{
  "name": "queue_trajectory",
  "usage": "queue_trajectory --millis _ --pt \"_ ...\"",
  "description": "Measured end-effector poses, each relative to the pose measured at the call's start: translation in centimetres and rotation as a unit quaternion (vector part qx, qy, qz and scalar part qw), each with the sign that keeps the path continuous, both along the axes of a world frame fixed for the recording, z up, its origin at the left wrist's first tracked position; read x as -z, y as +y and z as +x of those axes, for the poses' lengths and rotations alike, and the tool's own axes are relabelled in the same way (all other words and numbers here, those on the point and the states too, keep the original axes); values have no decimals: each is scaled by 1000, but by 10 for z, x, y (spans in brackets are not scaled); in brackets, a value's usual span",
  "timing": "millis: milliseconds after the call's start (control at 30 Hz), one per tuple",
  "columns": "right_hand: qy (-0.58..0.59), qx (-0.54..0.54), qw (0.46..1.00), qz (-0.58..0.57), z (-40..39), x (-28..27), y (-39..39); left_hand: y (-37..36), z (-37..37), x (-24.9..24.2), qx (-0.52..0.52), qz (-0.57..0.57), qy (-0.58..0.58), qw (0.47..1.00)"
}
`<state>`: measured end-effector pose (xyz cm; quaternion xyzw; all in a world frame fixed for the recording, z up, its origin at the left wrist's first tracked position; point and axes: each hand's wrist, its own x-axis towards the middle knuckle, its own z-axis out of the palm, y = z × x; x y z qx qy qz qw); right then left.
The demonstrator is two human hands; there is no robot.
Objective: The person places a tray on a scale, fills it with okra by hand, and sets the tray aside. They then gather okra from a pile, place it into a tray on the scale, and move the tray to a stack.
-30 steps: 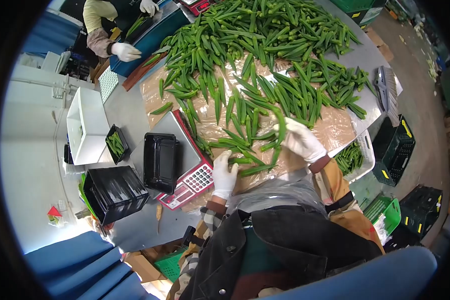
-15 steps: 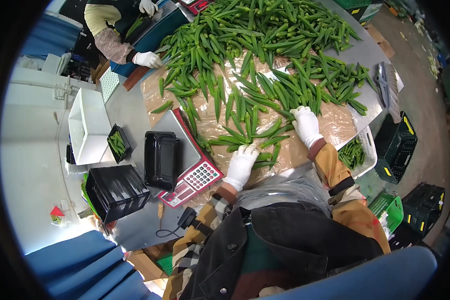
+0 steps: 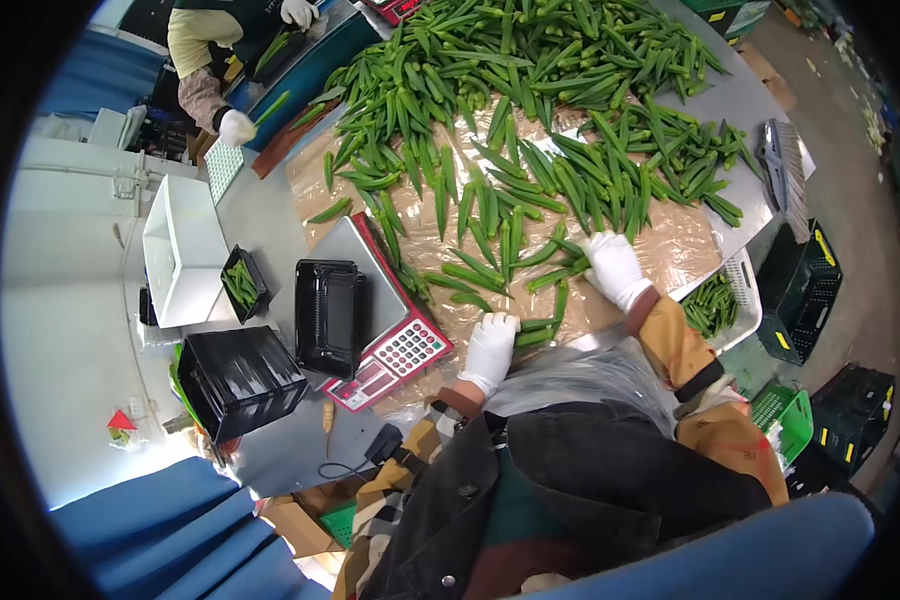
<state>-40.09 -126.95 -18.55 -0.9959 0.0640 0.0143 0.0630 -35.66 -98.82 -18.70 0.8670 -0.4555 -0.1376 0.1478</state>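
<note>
My left hand (image 3: 490,352), in a white glove, is at the near edge of the plastic-covered sheet, fingers curled over the ends of a few green okra pods (image 3: 537,333). To its upper right, my right hand (image 3: 616,268), also gloved, is closed at the stem ends of more okra (image 3: 568,268). Palms and inner fingers are hidden. Scattered pods lie between and beyond the hands, and a large okra heap (image 3: 530,60) covers the far side. Left of my left hand, a black plastic tray (image 3: 327,318) rests on the red-framed scale (image 3: 410,348).
Left of the scale are stacked black trays (image 3: 240,385), a small tray of okra (image 3: 243,285) and a white foam box (image 3: 185,250). At right are a brush (image 3: 785,180), a white basket of okra (image 3: 748,300) and dark crates (image 3: 798,290). A co-worker's gloved hand (image 3: 236,128) is at upper left.
My right hand has come slightly nearer to me, and the pods beside it have shifted. My left hand has moved slightly down. The co-worker's hand has moved left from the heap with an okra pod.
</note>
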Motion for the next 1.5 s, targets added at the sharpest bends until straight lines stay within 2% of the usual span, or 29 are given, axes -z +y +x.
queue_trajectory --millis 33,133,200,267,333,400,500,533,600,633,733,767,800,867,933,967,1000,1067,1167,1267,1400,1433,1500 --pt "1 -4 1000 -1 -4 4 -9 5 -1 -2 -27 -31 26 999" --pt "4 36 999 20 -11 -30 -26 9 9 -29 -120 -94 8 988" --pt "-24 36 995 88 -7 -43 -24 9 30 -45 -145 -94 -12 985" --pt "-75 1 988 132 7 -49 -10 3 54 -51 -156 -26 -51 986" --pt "-59 -44 987 145 25 -32 10 -8 78 -35 -121 7 -105 987" --pt "-113 -113 986 57 42 -1 27 -16 96 -19 -77 48 -152 984" --pt "-108 -125 985 -44 58 15 31 -30 112 -5 -11 100 -204 974" --pt "-78 -121 987 -74 59 18 28 -30 118 -3 15 113 -192 975" --pt "-17 -115 984 -134 58 -4 22 -35 125 -32 67 138 -166 974" --pt "-23 -102 987 -118 54 -15 18 -32 133 -33 79 113 -166 977" --pt "-89 -88 992 5 33 -46 18 -25 145 -48 -80 15 -17 997" --pt "-103 -109 988 21 24 -57 25 -21 145 -57 -129 -94 67 985" --pt "-115 -158 980 43 13 -55 30 -17 145 -70 -147 -138 117 973" --pt "-81 -239 968 7 -11 -40 43 -13 136 -91 -199 -177 184 946" --pt "-44 -288 956 -26 -28 -11 50 -5 122 -82 -160 -164 107 967" --pt "-86 -297 951 -8 -28 -10 49 -6 110 -88 -128 -44 41 990" --pt "-78 -286 954 -37 -28 -9 50 0 98 -68 -64 14 -38 997" --pt "-62 -267 957 -93 -27 -9 55 4 76 -30 17 126 -137 982" --pt "-90 -245 961 -92 -21 -18 54 -7 60 -18 28 168 -223 960" --pt "-111 -188 974 -64 -9 -29 53 -8 65 -20 38 87 -246 965" --pt "-129 -145 980 -34 14 -6 56 -12 67 -17 67 103 -244 962" --pt "-125 -146 977 -96 14 16 58 -11 68 -15 75 104 -241 962" --pt "-90 -126 987 -49 21 17 52 -12 74 -22 76 113 -209 968"
